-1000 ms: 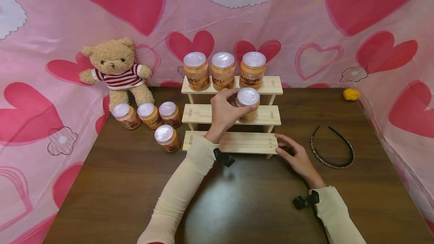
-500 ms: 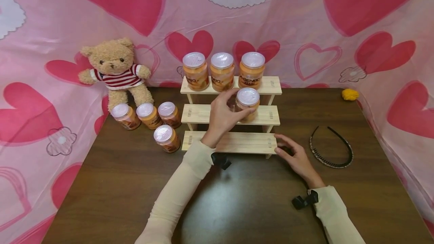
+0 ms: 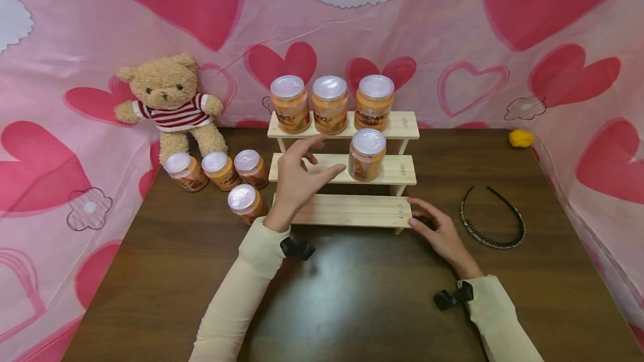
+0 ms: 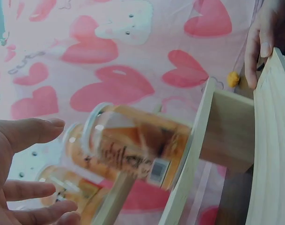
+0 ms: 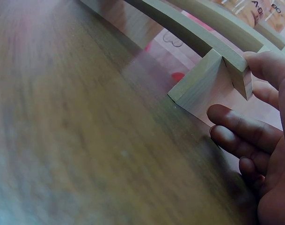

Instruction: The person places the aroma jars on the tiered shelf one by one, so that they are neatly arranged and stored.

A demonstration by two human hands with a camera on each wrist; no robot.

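Observation:
A jar (image 3: 366,161) with a clear lid and orange contents stands upright on the middle step of a three-step wooden stand (image 3: 347,211). To its left is my left hand (image 3: 297,183), thumb and fingers spread apart and holding nothing. A gap separates that hand (image 4: 11,178) from the jar (image 4: 142,145) in the left wrist view. My right hand (image 3: 443,236) grips the right end of the bottom step, thumb at the front corner and index finger at the back corner. The other fingers of the right hand (image 5: 268,154) hang loosely below the board.
The top step (image 3: 405,125) carries three similar jars (image 3: 329,108). Several more jars (image 3: 221,172) stand on the table (image 3: 322,306) left of the stand, before a teddy bear (image 3: 168,99). A headband (image 3: 518,222) and a yellow object (image 3: 521,138) lie right.
My left hand has let go of the jar on the middle step and drawn back to the left. The right hand stays at the end of the bottom step.

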